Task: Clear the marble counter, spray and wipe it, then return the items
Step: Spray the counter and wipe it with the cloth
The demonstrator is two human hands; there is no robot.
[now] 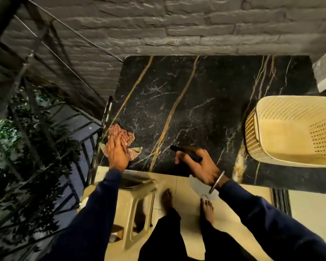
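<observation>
in the head view, a black marble counter (pixel 205 95) veined with gold and white is seen filling the middle of the frame, backed by a grey stone wall (pixel 158 25) along the top. at the left edge of the counter, lower left of centre, a crumpled pink striped cloth (pixel 119 131) is pressed down by the left hand (pixel 118 151), whose fingers are laid out flat and straight over it. just right of centre, near the front edge of the counter, a spray bottle (pixel 199 187) is gripped by the right hand (pixel 199 166), the fingers curled round its black head, which points to the left, while its white body is seen below the wrist. a metal bangle (pixel 216 182) is worn on that wrist, and both arms are covered by dark blue sleeves. a cream perforated basket (pixel 290 132) is seen at the right edge of the frame, over the right end of the counter. a beige plastic stool (pixel 137 200) is seen on the pale tiled floor below the left hand, beside two bare feet (pixel 167 198). a dark metal railing (pixel 45 129) and foliage are seen at the left.
</observation>
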